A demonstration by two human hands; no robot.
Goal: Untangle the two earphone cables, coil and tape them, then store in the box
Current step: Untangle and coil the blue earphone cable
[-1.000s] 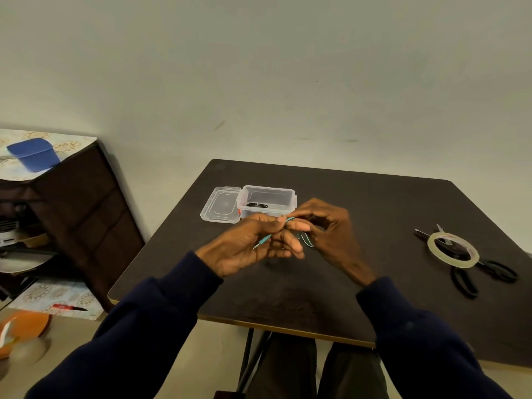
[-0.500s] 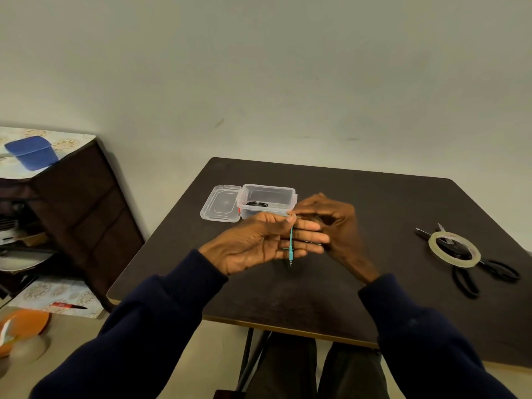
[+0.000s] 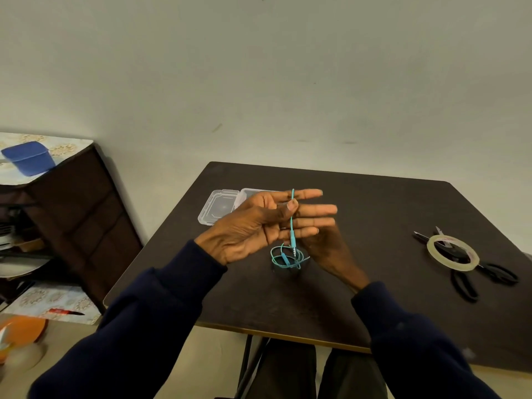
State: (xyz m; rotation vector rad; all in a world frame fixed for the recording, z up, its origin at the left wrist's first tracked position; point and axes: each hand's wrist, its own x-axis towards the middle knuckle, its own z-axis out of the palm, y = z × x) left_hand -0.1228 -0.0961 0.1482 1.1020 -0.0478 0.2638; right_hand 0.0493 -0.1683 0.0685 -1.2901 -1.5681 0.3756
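Against a pale wall, a dark brown worktop [image 3: 374,214], my left hand [image 3: 256,226] raised with fingers straight, thumb pinning the thin teal earphone cable [image 3: 293,239] across them, loops dangling beside my right hand [image 3: 328,251], its fingers hidden so I cannot tell its grip, clear plastic box [image 3: 254,193] behind.

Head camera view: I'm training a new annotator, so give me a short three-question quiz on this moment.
1. True or false: the tape roll lies on top of the black scissors.
2. Multiple choice: what pins the teal earphone cable against the fingers of the left hand? A. that hand's thumb. B. a strip of tape. C. a rubber band.
3. Fill the gap: the clear lid lies flat on the table beside the clear plastic box, so the box is ___.

Key: 1 true; 2 A; 3 open.
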